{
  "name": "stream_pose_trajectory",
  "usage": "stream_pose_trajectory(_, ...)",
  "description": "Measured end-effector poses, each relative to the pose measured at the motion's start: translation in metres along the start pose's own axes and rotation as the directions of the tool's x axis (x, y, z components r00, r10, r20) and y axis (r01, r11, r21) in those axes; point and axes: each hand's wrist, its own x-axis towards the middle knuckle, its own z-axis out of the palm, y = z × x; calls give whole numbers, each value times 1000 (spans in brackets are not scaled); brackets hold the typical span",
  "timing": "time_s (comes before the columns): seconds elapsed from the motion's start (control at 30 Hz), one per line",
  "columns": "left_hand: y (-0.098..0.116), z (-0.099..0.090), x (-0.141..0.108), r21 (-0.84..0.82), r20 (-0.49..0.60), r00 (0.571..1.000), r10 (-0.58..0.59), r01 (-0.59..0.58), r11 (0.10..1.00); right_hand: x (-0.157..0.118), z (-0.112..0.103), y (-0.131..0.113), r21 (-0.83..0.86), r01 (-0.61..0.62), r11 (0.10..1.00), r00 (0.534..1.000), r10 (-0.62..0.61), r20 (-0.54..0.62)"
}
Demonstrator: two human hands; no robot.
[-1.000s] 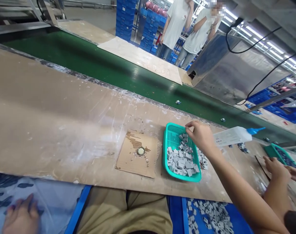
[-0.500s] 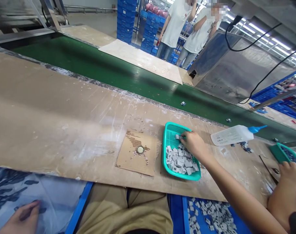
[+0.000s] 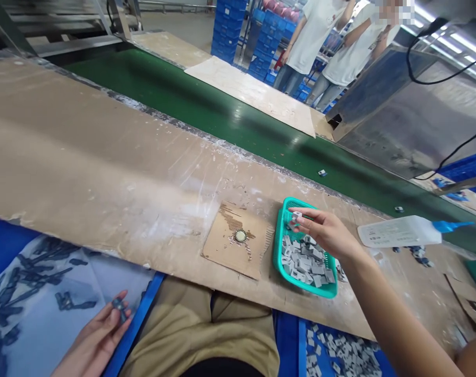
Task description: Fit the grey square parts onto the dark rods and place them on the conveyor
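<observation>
Far left, heaped loosely in a blue tray (image 3: 141,313) with a pale liner: dark, slender pieces (image 3: 22,283), apparently with plenty left there. Over the tray's right side, pinched between the thumb and fingers of the left hand (image 3: 100,335): a single dark piece (image 3: 120,309). Farther right, flat on the desk (image 3: 151,178): a stained cardboard square (image 3: 218,243), with a round crimped cap (image 3: 240,236) on top, pale inside. Just beside the cardboard, inside a green basket (image 3: 278,254): many loose grey blocks (image 3: 306,262). Above the basket's far end, held in the fingertips of the right hand (image 3: 332,233): at least one small grey block (image 3: 296,216), well apart from the dark piece and, to judge by that gap, unjoined to it. Below the desk edge, in another blue tray (image 3: 302,345): more loose grey blocks, so probably much left. On the green belt (image 3: 175,99): two small light-and-dark items (image 3: 321,173), perhaps finished, though too small to tell. Toward far right, lying on the desk: a blue-tipped bottle (image 3: 398,232), near a small dark cluster (image 3: 420,255).
</observation>
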Motion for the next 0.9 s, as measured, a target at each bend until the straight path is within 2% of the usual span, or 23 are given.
stream_pose_trajectory(0.07, -6, 5, -10, -30, 85, 996, -31, 34, 999, -1, 15, -4, -38, 28, 999, 1000, -28, 1)
stream_pose_trajectory(0.17, -9, 22, -32, -47, 158, 985, -64, 72, 996, -3, 41, -9, -190, 114, 975, 993, -110, 29)
stream_pose_trajectory(0.3, -11, 47, -57, -50, 275, 958, -78, 95, 994, -6, 71, -16, -443, 262, 858, 965, -223, 138)
stream_pose_trajectory(0.43, -16, 61, -65, -47, 365, 929, -61, 84, 995, -1, 92, -18, -596, 391, 701, 920, -289, 264)
stream_pose_trajectory(0.57, -18, 65, -65, -61, 393, 919, -40, 69, 996, 8, 102, -11, -612, 446, 653, 894, -288, 344)
stream_pose_trajectory(0.7, -16, 67, -66, -51, 422, 905, -54, 83, 995, 8, 105, -11, -609, 434, 664, 899, -273, 343)
stream_pose_trajectory(0.77, -15, 69, -67, -40, 443, 894, -64, 91, 995, 5, 103, -16, -587, 400, 703, 914, -262, 309)
stream_pose_trajectory(0.83, -13, 73, -69, -38, 476, 877, -71, 102, 994, 0, 100, -22, -498, 307, 811, 946, -204, 250)
stream_pose_trajectory(0.9, -13, 80, -70, -49, 515, 855, -61, 101, 994, -6, 97, -28, -330, 152, 932, 974, -84, 211)
